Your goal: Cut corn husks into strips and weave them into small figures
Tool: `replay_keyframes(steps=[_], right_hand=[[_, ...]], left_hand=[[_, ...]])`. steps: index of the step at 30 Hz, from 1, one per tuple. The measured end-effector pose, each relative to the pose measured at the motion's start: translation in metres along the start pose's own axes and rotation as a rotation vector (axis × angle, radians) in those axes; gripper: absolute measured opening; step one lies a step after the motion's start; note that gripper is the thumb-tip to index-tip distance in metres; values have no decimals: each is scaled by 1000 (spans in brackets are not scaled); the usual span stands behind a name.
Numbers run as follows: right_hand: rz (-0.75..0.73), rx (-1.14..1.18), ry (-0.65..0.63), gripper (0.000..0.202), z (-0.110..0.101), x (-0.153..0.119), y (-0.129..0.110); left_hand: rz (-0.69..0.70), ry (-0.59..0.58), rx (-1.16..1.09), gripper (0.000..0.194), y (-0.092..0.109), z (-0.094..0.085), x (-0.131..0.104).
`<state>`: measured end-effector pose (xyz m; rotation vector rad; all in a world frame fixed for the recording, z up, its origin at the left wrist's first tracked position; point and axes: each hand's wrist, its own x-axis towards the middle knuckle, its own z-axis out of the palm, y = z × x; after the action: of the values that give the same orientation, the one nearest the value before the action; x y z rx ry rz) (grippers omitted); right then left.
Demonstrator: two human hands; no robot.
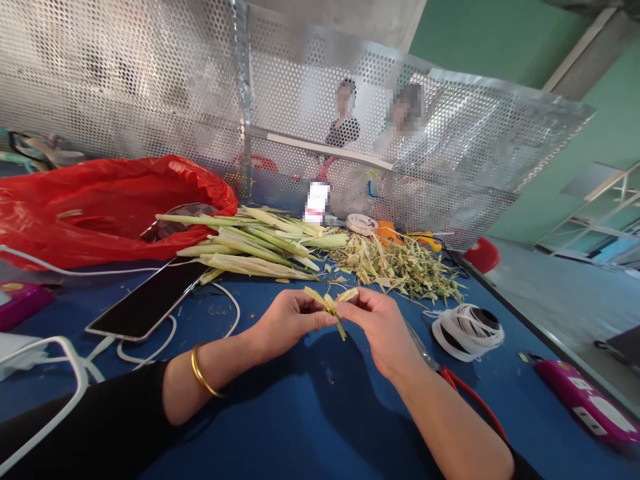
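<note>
Over the middle of the blue table, my left hand point(287, 320) and my right hand point(380, 327) pinch a small piece of pale yellow-green leaf strips point(329, 303) between thumbs and fingers. Its ends stick out in several directions; a short one points down between the hands. Beyond my hands lies a pile of long pale green leaf stalks point(260, 247). To the right of that pile is a heap of small leaf pieces point(405, 267), some of them seemingly knotted or folded. A red-handled tool with metal blades point(453, 380) is partly hidden by my right forearm.
A spool of white cord point(465, 333) stands on the right, beyond a purple case point(585, 400). At left are a red plastic bag point(80, 220), a dark-screened phone point(150, 300) and white cables point(75, 373). A perforated metal screen point(300, 73) borders the back; two people sit behind it.
</note>
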<state>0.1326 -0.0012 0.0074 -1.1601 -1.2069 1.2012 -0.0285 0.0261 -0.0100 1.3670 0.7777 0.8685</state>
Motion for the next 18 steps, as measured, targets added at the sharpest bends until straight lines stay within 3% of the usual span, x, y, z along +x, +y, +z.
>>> replay_keyframes(steps=[4,9,13,18], right_hand=[[54,106,-35,15,3,1,7],[22,125,92,16,3,4,9],[-17,109,90,16,-3,5,2],[-58,127,38,28,-8,6,-4]], left_hand=[[-15,-20,27,24,2,-1,-1],[-54,97,33,24,8,0,-1],[-10,133,4,26,10,0,-1],[-59,40,-195,32,3,-3,-1]])
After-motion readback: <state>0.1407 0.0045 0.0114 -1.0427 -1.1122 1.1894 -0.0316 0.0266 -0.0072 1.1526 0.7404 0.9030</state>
